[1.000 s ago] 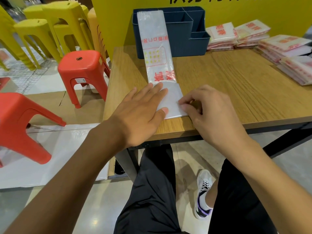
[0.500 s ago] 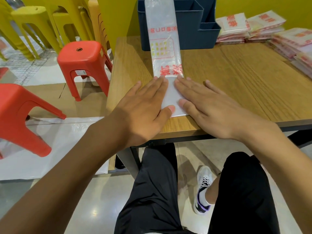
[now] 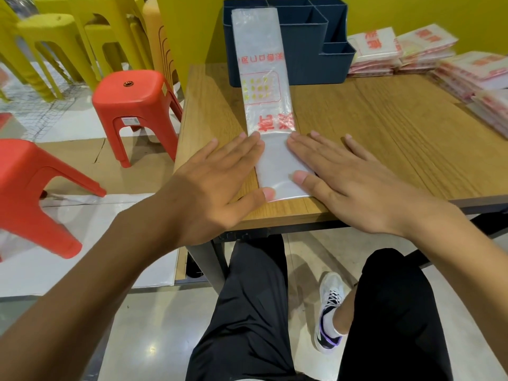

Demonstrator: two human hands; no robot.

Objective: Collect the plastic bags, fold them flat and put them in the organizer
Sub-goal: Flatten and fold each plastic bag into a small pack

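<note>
A clear plastic bag [image 3: 264,86] with red print lies folded into a long narrow strip on the wooden table [image 3: 384,138]. Its far end leans up against the dark blue organizer [image 3: 310,48]; its near end lies close to the table's front edge. My left hand [image 3: 217,185] rests flat with straight fingers on the strip's left edge. My right hand [image 3: 354,180] lies flat on the right edge, thumb on the plastic. Both press the near end down.
Stacks of folded printed bags [image 3: 398,50] sit right of the organizer, more [image 3: 478,81] along the table's right side. A red stool [image 3: 137,105] stands left of the table, another [image 3: 30,185] nearer, yellow stools [image 3: 55,37] behind. My legs are under the table.
One second ago my right hand pinched the bag's near right corner with curled fingers. It has since spread flat on the bag. My left hand stayed pressing the left edge.
</note>
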